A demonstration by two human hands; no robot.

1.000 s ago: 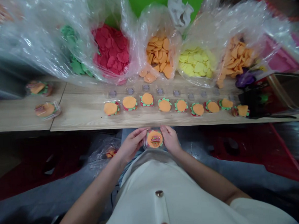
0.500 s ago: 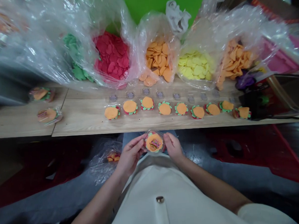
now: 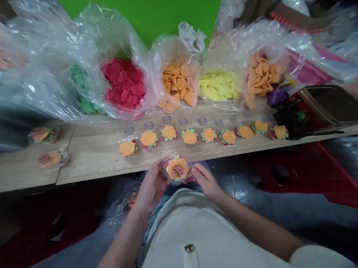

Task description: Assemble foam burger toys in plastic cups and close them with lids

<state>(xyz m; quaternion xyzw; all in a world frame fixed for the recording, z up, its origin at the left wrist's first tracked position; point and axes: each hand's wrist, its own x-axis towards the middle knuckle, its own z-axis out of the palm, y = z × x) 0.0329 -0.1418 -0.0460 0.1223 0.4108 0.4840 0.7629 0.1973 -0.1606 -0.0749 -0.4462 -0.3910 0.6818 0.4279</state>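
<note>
Between my two hands, just off the table's front edge, is a clear plastic box with a toy burger inside and a printed label on its top. My left hand grips the box at its left side. My right hand pinches its right side, fingers closed. Beyond them on the wooden table runs a row of open clear boxes, each with a toy burger such as this orange-topped one; their lids lie behind, each with a small greyish piece.
Plastic bags behind the row hold green pieces, red pieces, orange pieces, yellow pieces and more orange pieces. Two closed burger boxes stand at left. A dark tray lies at right.
The boxed burger has moved slightly up toward the table edge and turned in my hands, its label now tilted the other way. My view has shifted and rotated a little.
</note>
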